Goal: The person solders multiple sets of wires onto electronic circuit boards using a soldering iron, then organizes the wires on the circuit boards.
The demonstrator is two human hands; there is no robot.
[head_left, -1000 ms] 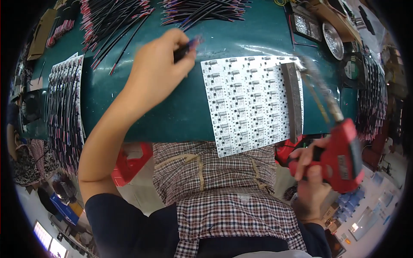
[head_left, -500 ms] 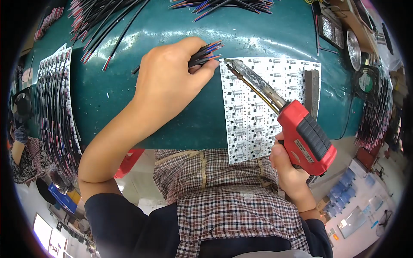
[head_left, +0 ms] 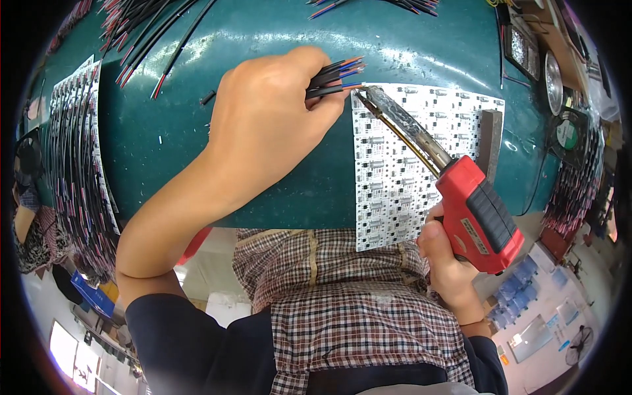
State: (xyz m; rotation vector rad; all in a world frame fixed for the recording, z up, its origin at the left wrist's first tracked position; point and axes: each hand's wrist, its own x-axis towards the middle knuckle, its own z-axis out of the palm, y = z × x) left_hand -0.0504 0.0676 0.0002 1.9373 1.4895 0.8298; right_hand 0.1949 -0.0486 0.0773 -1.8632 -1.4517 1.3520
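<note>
My left hand (head_left: pixel 270 112) is closed around a bunch of thin black cables (head_left: pixel 328 77) with blue and red stripped wire ends pointing right. One of these ends lies at the top left corner of a white printed circuit board sheet (head_left: pixel 395 187), which is covered with rows of small dark parts. My right hand (head_left: pixel 449 271) grips a red and black soldering gun (head_left: pixel 479 214) by its handle. Its long metal barrel slants up and left across the sheet. The tip meets that same corner, right beside the wire end; whether they touch I cannot tell.
A dark grey bar (head_left: pixel 488 148) rests on the sheet's right side. More cables (head_left: pixel 151 39) lie at the far left; a board with cables attached (head_left: pixel 76 158) hangs over the left edge. At right are a round metal dish (head_left: pixel 553 82), a small fan (head_left: pixel 567 135) and hanging cables (head_left: pixel 573 191).
The view has shifted slightly. My left hand has brought the cable ends rightward, over the sheet's corner and closer to the soldering tip. Both hands keep their hold.
</note>
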